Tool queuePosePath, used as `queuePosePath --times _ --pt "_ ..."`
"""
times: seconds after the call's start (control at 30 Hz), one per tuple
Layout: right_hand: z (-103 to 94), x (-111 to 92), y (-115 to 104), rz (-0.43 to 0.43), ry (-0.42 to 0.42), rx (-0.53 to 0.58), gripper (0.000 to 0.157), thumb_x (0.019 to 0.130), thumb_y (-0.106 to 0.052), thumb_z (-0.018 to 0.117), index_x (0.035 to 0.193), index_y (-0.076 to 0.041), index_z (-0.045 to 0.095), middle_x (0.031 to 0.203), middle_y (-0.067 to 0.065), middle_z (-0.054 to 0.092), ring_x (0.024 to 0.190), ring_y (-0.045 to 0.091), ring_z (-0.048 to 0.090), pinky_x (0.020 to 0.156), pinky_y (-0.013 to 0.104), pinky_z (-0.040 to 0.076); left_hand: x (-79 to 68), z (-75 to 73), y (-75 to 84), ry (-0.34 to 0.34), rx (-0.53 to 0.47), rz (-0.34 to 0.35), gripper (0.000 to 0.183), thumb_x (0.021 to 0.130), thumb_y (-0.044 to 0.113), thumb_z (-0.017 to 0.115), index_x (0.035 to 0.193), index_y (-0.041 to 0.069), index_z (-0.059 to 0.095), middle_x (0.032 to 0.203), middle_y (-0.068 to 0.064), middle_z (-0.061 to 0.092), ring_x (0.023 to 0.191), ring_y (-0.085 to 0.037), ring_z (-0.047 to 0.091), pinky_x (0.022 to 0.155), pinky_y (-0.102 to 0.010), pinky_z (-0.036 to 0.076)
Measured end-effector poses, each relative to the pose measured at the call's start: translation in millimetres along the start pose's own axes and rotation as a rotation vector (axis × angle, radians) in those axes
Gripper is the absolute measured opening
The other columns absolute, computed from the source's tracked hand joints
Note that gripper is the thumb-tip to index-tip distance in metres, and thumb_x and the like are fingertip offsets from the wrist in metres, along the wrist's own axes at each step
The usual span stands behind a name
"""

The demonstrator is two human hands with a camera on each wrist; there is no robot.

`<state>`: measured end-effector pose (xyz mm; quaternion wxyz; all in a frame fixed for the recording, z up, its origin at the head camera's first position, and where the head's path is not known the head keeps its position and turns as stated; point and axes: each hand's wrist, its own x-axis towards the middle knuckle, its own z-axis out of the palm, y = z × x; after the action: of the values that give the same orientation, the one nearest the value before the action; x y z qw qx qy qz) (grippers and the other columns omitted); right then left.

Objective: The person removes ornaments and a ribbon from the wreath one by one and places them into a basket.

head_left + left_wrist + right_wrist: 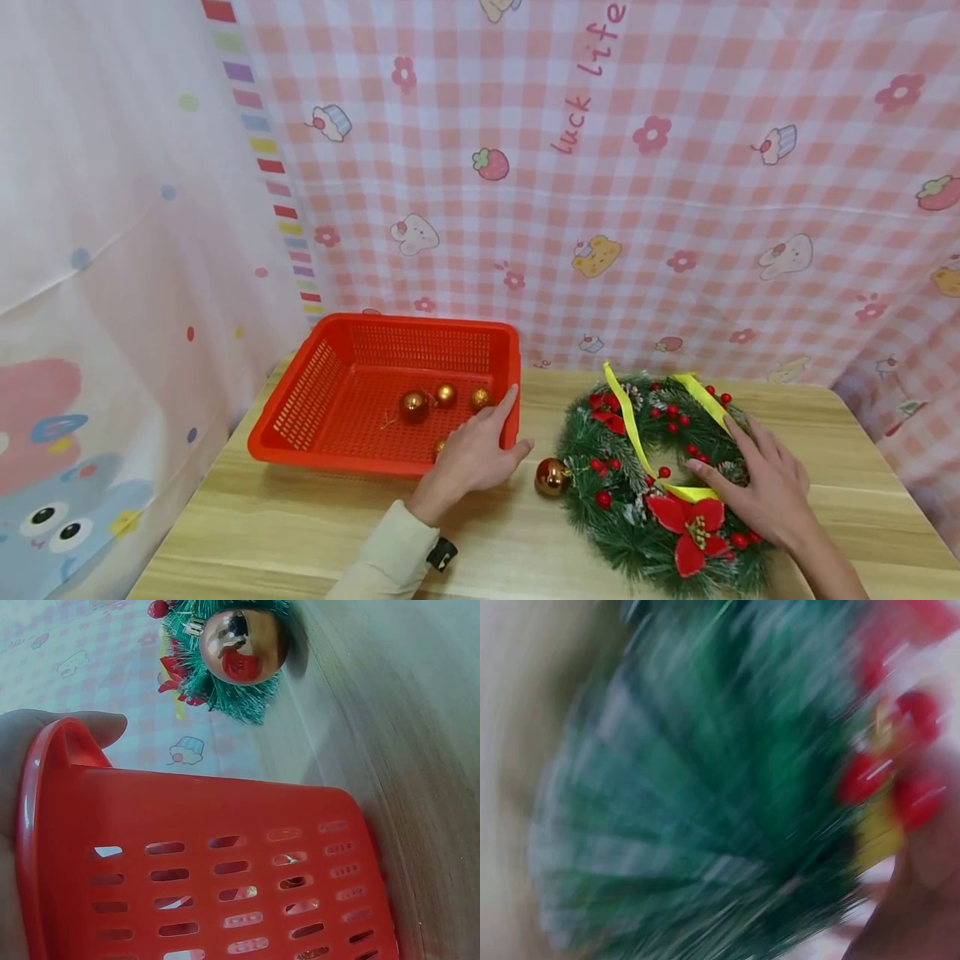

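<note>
At the near right corner of a red plastic basket [375, 461], my left hand [472, 458] rests across the rim with index finger and thumb stretched out. The rim and thumb show in the left wrist view; part of the hand is hidden there. Over the right side of a green Christmas wreath [592, 517] lies my right hand [776, 492], fingers spread, thumb towards the ring's middle and fingertips by the yellow ribbon [633, 425]. A shiny copper bauble [552, 477] sits against the wreath's left edge. The right wrist view is blurred, showing green needles and red berries.
Several gold and copper baubles, including a larger copper one [414, 407], lie inside the basket. A red fabric flower [693, 533] decorates the wreath's front. Behind the wooden table [517, 542] hangs a pink checked cloth [540, 250], and a white printed cloth [127, 275] hangs at the left.
</note>
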<state>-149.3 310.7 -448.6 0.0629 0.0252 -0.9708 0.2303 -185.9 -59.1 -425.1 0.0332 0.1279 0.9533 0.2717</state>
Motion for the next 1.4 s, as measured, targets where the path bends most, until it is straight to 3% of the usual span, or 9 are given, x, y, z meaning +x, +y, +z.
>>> queuePosePath --times 0.17,0.33,0.53,0.9,1.03,1.2,1.4 --pt "-11.3 -13 -19 0.202 -0.036 0.045 0.089 0.088 -0.061 0.046 0.149 -0.005 0.012 0.147 0.037 0.002 0.123 0.065 0.009 0.085 0.077 0.009 -0.6 -0.5 -0.5 -0.01 0.0 0.001 0.077 0.087 0.054 0.053 0.15 0.031 0.014 0.136 -0.008 0.049 0.11 -0.029 0.056 0.086 -0.049 0.046" --pt "-6.2 -11 -32 0.387 -0.094 0.088 0.1 0.083 -0.072 0.04 0.15 -0.009 0.001 0.147 0.037 -0.006 0.124 0.066 0.004 0.083 0.08 0.01 -0.3 -1.6 0.2 -0.025 0.001 -0.008 0.078 0.087 0.055 0.052 0.15 0.031 0.012 0.139 -0.007 0.046 0.117 -0.03 0.052 0.09 -0.05 0.044" --pt "9.5 -7 -26 0.48 -0.088 0.08 0.103 0.082 -0.073 0.04 0.15 -0.009 -0.002 0.149 0.032 -0.011 0.128 0.061 0.001 0.085 0.078 0.013 3.1 0.5 4.1 -0.028 0.004 0.01 0.078 0.088 0.053 0.053 0.15 0.031 0.012 0.136 -0.009 0.049 0.112 -0.029 0.055 0.088 -0.048 0.046" --pt "18.9 5 -21 0.376 -0.079 0.0 0.103 0.082 -0.073 0.04 0.15 -0.008 -0.001 0.149 0.031 -0.003 0.123 0.063 0.009 0.077 0.075 0.025 1.6 -2.1 1.5 -0.031 0.001 0.008 0.078 0.088 0.051 0.053 0.15 0.029 0.013 0.135 -0.01 0.049 0.111 -0.029 0.056 0.088 -0.047 0.046" --pt "18.4 5 -16 0.287 -0.068 -0.012 0.101 0.084 -0.069 0.043 0.15 -0.006 0.0 0.148 0.032 0.002 0.121 0.063 0.013 0.073 0.073 0.029 0.1 -2.2 2.2 -0.036 0.003 0.002 0.078 0.088 0.052 0.053 0.15 0.03 0.012 0.136 -0.009 0.049 0.111 -0.029 0.056 0.088 -0.048 0.045" --pt "18.3 9 -9 0.174 -0.054 -0.013 0.097 0.086 -0.065 0.046 0.15 -0.006 0.002 0.148 0.033 0.008 0.121 0.063 0.014 0.078 0.073 0.027 -0.4 -2.1 2.3 -0.039 0.001 -0.012 0.078 0.088 0.053 0.052 0.15 0.03 0.011 0.137 -0.009 0.048 0.112 -0.03 0.055 0.089 -0.049 0.045" --pt "17.7 13 -5 0.142 -0.069 -0.024 0.097 0.086 -0.065 0.046 0.15 -0.007 0.002 0.147 0.033 0.01 0.119 0.062 0.015 0.08 0.073 0.026 1.9 -2.1 1.5 -0.042 -0.007 -0.018 0.078 0.087 0.053 0.053 0.15 0.031 0.011 0.137 -0.009 0.047 0.111 -0.029 0.055 0.089 -0.049 0.045"
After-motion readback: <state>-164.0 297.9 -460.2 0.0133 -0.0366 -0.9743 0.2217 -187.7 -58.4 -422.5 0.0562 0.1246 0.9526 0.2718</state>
